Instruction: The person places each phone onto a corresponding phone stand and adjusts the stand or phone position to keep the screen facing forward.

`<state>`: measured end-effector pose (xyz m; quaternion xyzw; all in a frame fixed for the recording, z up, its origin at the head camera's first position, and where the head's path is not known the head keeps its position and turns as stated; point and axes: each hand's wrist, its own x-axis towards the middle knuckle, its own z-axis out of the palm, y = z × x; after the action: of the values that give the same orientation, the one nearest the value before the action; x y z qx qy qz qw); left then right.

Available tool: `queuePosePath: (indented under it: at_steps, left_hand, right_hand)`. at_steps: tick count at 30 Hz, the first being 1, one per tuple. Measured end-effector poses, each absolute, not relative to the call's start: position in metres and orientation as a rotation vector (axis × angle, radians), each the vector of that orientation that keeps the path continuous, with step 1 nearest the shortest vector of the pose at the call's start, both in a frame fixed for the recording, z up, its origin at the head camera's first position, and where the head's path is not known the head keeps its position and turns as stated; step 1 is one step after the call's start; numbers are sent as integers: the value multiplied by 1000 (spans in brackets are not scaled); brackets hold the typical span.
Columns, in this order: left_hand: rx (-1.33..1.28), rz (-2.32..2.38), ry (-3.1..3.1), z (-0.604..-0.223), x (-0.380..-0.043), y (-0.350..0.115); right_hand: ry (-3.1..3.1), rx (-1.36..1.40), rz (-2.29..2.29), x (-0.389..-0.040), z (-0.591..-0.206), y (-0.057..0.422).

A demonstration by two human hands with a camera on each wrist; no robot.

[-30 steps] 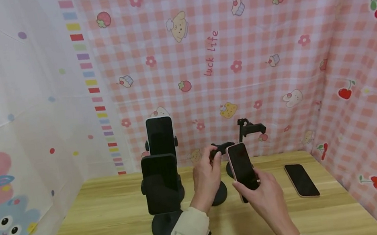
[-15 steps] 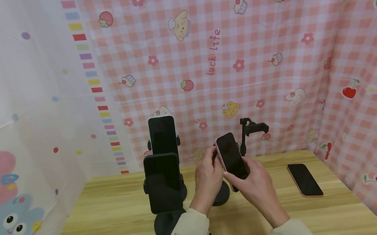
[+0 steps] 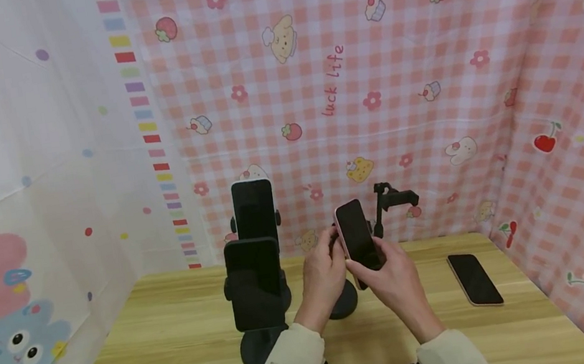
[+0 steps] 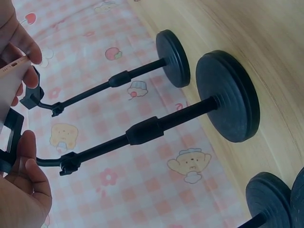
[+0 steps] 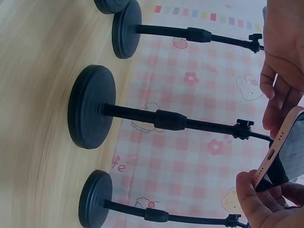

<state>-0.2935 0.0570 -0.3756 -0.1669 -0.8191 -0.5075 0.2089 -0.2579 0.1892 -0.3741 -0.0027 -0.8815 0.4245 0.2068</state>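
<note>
My left hand pinches the edge of a black holder clamp on top of a phone stand. A phone with a pink frame and dark screen is in my right hand, gripped near its lower end. The phone leans back at the clamp and overlaps it in the head view. In the right wrist view the phone's bottom edge shows its port. The stand's round black base rests on the table below my hands. Much of the clamp is hidden behind the phone.
Two stands at left each bear a phone: a front phone and a white-edged rear one. Behind my right hand rises another stand with a bare clamp. One more phone lies flat on the wooden table at right.
My right hand has carried the phone left and up onto the clamp, where it now covers most of it. My left hand has stayed at the clamp, and the view has shifted slightly.
</note>
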Motion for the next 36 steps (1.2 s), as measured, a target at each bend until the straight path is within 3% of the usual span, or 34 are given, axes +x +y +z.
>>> queuePosePath:
  at_steps: [36]
  left_hand:
    - [-522, -1336, -2307, -377, -292, 54]
  right_hand:
    - [-2373, -43, 1259, -274, -383, 184]
